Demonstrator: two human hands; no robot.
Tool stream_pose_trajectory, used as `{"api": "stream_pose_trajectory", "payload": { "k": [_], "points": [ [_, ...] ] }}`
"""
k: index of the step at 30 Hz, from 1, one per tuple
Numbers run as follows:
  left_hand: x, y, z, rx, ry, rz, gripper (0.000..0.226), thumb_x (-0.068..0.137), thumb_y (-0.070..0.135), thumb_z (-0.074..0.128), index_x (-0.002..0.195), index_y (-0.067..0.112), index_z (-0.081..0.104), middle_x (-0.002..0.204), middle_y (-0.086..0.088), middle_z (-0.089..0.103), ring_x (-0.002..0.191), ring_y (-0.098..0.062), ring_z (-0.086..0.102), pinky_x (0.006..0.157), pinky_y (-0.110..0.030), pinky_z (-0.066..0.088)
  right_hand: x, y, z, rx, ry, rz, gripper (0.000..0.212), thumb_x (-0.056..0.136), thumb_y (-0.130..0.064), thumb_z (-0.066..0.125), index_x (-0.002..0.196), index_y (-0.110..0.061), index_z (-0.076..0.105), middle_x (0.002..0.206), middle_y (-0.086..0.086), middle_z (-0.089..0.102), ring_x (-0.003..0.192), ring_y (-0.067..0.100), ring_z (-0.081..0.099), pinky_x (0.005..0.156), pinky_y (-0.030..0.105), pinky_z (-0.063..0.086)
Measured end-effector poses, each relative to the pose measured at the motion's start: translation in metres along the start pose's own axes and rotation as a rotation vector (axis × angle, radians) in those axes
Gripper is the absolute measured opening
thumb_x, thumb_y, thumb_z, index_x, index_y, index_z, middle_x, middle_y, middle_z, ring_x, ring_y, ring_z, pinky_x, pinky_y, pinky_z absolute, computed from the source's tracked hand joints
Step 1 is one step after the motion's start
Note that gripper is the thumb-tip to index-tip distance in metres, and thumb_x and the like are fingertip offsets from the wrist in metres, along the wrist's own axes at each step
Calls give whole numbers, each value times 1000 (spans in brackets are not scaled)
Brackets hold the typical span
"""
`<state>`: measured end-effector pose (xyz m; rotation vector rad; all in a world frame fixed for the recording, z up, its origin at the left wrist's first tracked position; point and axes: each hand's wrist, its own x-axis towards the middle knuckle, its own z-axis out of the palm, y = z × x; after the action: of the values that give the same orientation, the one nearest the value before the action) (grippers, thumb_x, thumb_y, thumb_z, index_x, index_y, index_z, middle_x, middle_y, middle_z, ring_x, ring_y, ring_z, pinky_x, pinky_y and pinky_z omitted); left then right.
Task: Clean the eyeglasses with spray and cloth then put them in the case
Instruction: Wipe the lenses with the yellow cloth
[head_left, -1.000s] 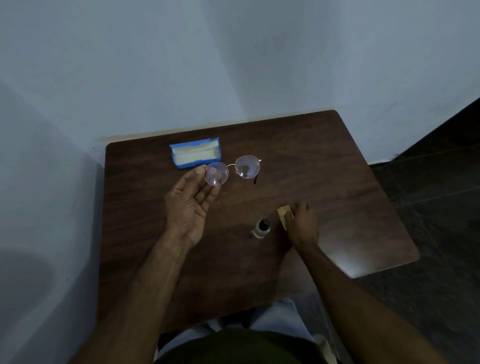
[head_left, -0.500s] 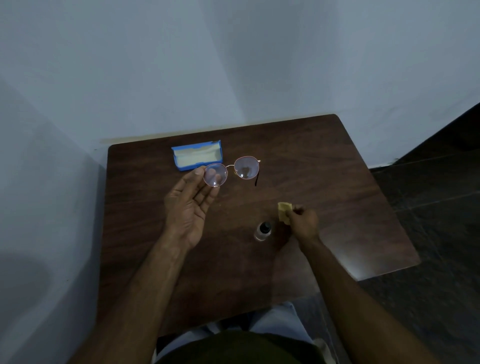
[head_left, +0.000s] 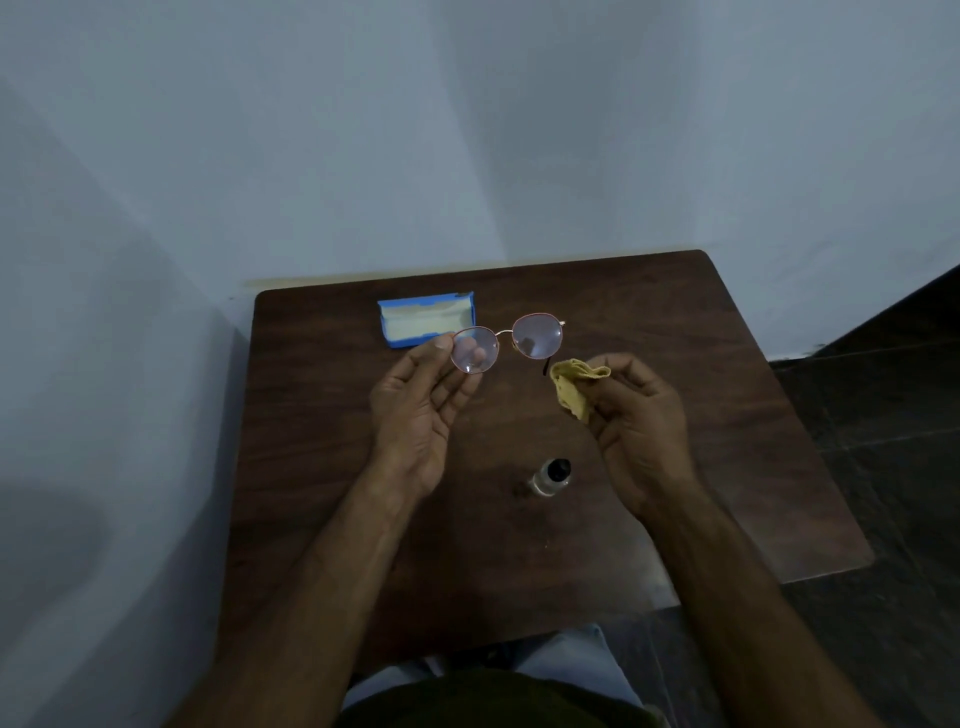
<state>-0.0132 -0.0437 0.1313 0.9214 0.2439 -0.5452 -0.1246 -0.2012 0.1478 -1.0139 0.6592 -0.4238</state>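
I'm looking down in dim, bluish light — the wall (head_left: 467, 130) is reading brighter than the dark table (head_left: 701, 389). A dull sheen is lying on the table's right side, the glasses (head_left: 537, 336) are catching faint reflections, and the edges are bowing — everything looking soft, grainy.

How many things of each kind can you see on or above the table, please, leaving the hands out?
Eyeglasses: 1, held in the left hand
Glasses case: 1, blue, lying open on the table
Cloth: 1, yellow, pinched in the right hand
Spray bottle: 1, on the table
Total: 4
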Motion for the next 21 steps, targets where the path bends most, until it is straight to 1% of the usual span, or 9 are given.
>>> {"api": "stream_pose_trajectory", "payload": {
  "k": [3, 4, 6, 9, 11, 13, 16, 19, 21],
  "points": [
    [-2, 3, 3, -5, 7, 14, 20, 101, 11, 67, 118, 2, 73, 106, -14, 82, 100, -21, 80, 80, -28, 64, -4, -16, 19, -1, -17, -39, 11, 88, -6, 58, 85, -3, 68, 95, 26, 67, 94, 39, 63, 71, 35, 58],
    [-3, 4, 4, -10, 13, 20, 20, 101, 11, 67, 117, 2, 73, 107, -15, 81, 101, -22, 80, 81, -28, 64, -5, -20, 25, 4, -23, -44, 16, 85, -13, 58, 84, -3, 70, 93, 24, 67, 92, 38, 62, 72, 37, 56],
    [-3, 6, 5, -18, 22, 28, 20, 100, 10, 68, 117, 1, 74, 111, -18, 80, 104, -26, 79, 82, -29, 64, -5, -27, 36, -78, -42, -131, 17, 91, -14, 61, 84, -3, 72, 91, 19, 70, 87, 33, 65, 74, 42, 55],
    [-6, 6, 9, -19, 48, 41, 19, 100, 10, 69, 115, 1, 75, 109, -18, 80, 94, -23, 79, 77, -29, 65, -5, -27, 54, -453, -84, -478, 5, 94, -2, 70, 93, -6, 73, 93, 7, 75, 86, 23, 71, 75, 42, 61],
    [-10, 6, 14, -28, 64, 43, 16, 100, 8, 68, 112, 0, 75, 98, -13, 81, 82, -17, 79, 71, -27, 64, -2, -21, 65, -703, -89, -727, 15, 90, -5, 77, 104, -9, 72, 100, 2, 73, 92, 18, 71, 77, 35, 60],
    [-15, 6, 19, -38, 63, 39, 16, 99, 6, 68, 112, -1, 75, 93, -11, 80, 76, -14, 78, 67, -25, 63, 3, -11, 74, -901, -89, -911, 22, 90, -7, 79, 111, -9, 71, 109, 0, 68, 97, 14, 66, 79, 30, 57],
    [-19, 6, 22, -16, 58, 35, 16, 100, 10, 68, 113, 2, 75, 88, -7, 79, 71, -12, 76, 64, -24, 63, 6, 2, 80, -1097, -105, -1001, 20, 91, -5, 75, 111, -8, 72, 117, 5, 64, 102, 15, 62, 74, 32, 55],
    [-19, 9, 21, -8, 86, 52, 19, 99, 11, 69, 114, 2, 75, 88, -7, 79, 68, -10, 75, 60, -22, 61, 2, 13, 76, -1170, -123, -1055, 13, 92, -6, 74, 105, -9, 75, 110, 4, 68, 99, 17, 62, 72, 35, 54],
    [-18, 12, 19, -14, 101, 67, 23, 99, 11, 71, 118, -1, 74, 93, -10, 80, 72, -13, 77, 62, -23, 61, -1, 16, 71, -1238, -94, -1122, 12, 91, -6, 75, 102, -11, 76, 104, 4, 71, 97, 24, 62, 78, 28, 48]
  ]
}}
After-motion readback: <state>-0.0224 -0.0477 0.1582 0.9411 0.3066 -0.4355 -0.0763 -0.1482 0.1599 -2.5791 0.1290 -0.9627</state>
